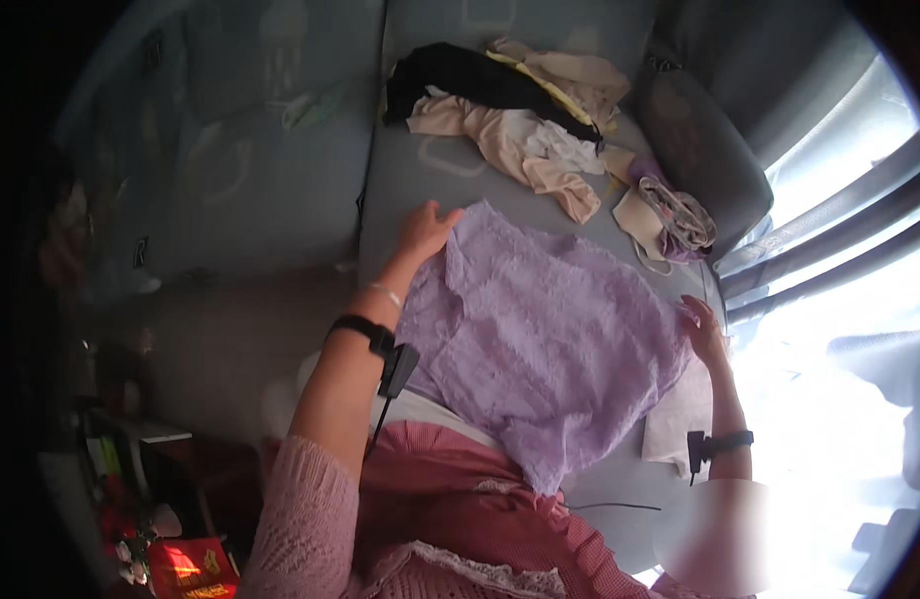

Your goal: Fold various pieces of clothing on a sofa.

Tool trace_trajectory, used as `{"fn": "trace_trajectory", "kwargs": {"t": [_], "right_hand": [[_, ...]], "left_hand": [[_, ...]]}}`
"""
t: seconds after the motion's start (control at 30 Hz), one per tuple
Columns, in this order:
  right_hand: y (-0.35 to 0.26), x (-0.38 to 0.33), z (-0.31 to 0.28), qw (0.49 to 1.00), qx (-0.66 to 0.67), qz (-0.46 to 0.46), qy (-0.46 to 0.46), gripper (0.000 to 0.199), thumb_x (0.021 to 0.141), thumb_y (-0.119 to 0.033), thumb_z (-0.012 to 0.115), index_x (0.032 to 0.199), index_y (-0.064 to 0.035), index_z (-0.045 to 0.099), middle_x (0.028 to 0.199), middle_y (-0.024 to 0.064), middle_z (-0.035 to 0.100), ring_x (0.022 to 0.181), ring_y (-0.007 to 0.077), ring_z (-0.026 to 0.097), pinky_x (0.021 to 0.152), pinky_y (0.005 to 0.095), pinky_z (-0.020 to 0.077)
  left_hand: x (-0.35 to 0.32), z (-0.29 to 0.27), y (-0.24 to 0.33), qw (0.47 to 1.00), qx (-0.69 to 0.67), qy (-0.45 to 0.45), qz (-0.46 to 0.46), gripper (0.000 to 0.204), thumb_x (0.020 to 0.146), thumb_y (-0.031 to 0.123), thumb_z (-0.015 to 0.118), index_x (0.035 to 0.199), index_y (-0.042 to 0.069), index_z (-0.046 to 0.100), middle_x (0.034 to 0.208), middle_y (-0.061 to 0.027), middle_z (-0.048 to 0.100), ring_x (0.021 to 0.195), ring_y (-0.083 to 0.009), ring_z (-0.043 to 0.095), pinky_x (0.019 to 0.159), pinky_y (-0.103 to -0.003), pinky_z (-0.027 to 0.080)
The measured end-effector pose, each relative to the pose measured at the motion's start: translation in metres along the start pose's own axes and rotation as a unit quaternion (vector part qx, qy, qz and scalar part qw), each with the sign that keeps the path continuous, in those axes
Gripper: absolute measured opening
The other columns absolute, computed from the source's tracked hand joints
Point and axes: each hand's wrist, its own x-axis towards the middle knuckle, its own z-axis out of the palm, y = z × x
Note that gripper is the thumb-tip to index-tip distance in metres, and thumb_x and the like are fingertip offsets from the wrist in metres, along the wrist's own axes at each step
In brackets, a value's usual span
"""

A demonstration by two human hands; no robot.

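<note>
A lavender cloth (545, 319) with a crinkled, textured surface is spread between my hands; whether it is a garment cannot be made out. Its upper left corner is pinched by my left hand (427, 230). Over at the right edge, my right hand (706, 329) grips the same cloth, its fingers closed at the fabric. The lower part hangs down over my red skirt (435, 464). Just below my right hand, a pale cloth (680, 414) lies partly covered by the lavender one.
On the grey sofa (410, 180) lies a heap of clothes with a black garment (470, 85) and a beige one (495, 140). A rolled bundle (677, 220) sits by the armrest (704, 140). Bright curtains (829, 280) hang at right. A red packet (191, 567) stands lower left.
</note>
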Motion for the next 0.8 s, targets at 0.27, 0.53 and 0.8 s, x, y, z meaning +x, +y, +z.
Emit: {"fn": "trace_trajectory", "kwargs": {"t": [0.27, 0.53, 0.8], "right_hand": [[-0.03, 0.013, 0.006, 0.997, -0.071, 0.011, -0.024, 0.027, 0.08, -0.023, 0.067, 0.1, -0.0043, 0.068, 0.098, 0.0157, 0.064, 0.097, 0.034, 0.061, 0.083, 0.0405, 0.0467], [-0.061, 0.091, 0.008, 0.99, -0.002, -0.017, 0.143, 0.028, 0.081, -0.022, 0.069, 0.104, -0.0067, 0.067, 0.105, 0.0146, 0.064, 0.096, 0.0345, 0.061, 0.082, 0.0412, 0.0473], [-0.089, 0.069, 0.053, 0.989, 0.039, -0.044, 0.138, 0.056, 0.081, -0.02, 0.07, 0.131, -0.0091, 0.046, 0.121, 0.0223, 0.052, 0.114, 0.038, 0.052, 0.096, 0.0442, 0.0424]], "left_hand": [[0.005, 0.005, 0.004, 0.999, -0.039, -0.002, 0.006, 0.02, 0.082, 0.021, 0.066, 0.096, 0.007, 0.068, 0.096, -0.0169, 0.068, 0.094, -0.0338, 0.064, 0.08, -0.041, 0.05], [0.06, -0.053, -0.001, 0.984, -0.113, 0.124, 0.061, 0.026, 0.081, 0.021, 0.07, 0.101, 0.005, 0.065, 0.096, -0.0173, 0.067, 0.091, -0.0326, 0.065, 0.077, -0.04, 0.05], [-0.011, -0.068, -0.071, 1.0, -0.004, -0.005, 0.015, 0.058, 0.081, 0.037, 0.07, 0.122, 0.001, 0.052, 0.118, -0.0213, 0.059, 0.11, -0.0365, 0.057, 0.093, -0.043, 0.045]]}}
